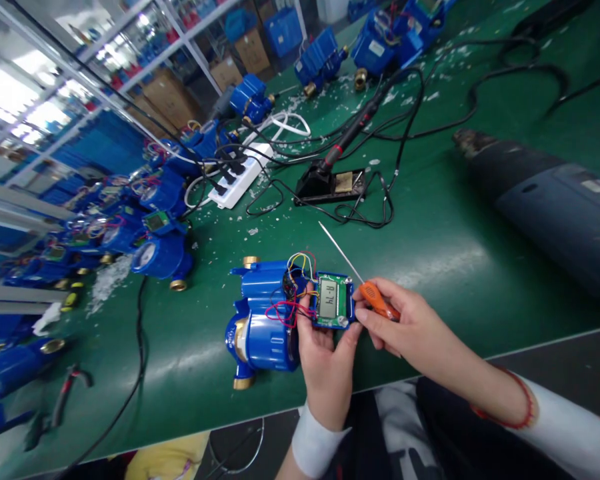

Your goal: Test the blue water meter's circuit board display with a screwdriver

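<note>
left wrist: white cuff (316, 443) | right wrist: red string bracelet (517, 403), white sleeve (570, 427)

1 head view, tilted, down, seemingly close

Two hands show: the left hand (325, 363) and the right hand (405, 327). One screwdriver (375, 300), one circuit board (333, 301) with one display, one open meter (265, 320), one soldering iron (353, 133) on one stand (330, 185), one power strip (240, 177) and one heat gun (545, 200) lie on one green table (455, 247). The other blue meters (160, 257), along the left and at the far edge, number at least ten; the blur prevents an exact count.
</note>
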A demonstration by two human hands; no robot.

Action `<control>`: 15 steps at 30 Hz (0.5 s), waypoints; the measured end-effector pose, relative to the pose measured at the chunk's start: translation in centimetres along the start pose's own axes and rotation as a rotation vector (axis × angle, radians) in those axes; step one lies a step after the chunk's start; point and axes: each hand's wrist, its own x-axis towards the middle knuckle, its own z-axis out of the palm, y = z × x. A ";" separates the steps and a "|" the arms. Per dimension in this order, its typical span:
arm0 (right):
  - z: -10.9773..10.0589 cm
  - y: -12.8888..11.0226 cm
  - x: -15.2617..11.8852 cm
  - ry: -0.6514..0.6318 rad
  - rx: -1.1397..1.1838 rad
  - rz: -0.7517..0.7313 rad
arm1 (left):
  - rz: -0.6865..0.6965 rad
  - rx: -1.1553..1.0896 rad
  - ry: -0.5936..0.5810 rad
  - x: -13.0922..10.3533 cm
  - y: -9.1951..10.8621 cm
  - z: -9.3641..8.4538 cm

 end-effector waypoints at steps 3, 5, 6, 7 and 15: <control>-1.4 0.6 0.3 0.106 -0.166 -0.096 | 0.016 0.021 0.021 0.1 -0.1 0.0; -2.5 1.2 0.8 0.191 -0.314 -0.169 | 0.020 0.017 0.005 0.0 0.0 -0.1; -3.0 1.5 1.1 0.220 -0.387 -0.200 | 0.017 0.020 0.002 0.0 0.0 -0.2; -3.4 1.7 1.4 0.237 -0.451 -0.226 | 0.014 0.027 0.006 0.0 0.1 -0.3; -9.3 -0.1 -2.5 0.415 -0.914 -0.492 | 0.015 0.045 0.027 0.1 -0.2 -0.7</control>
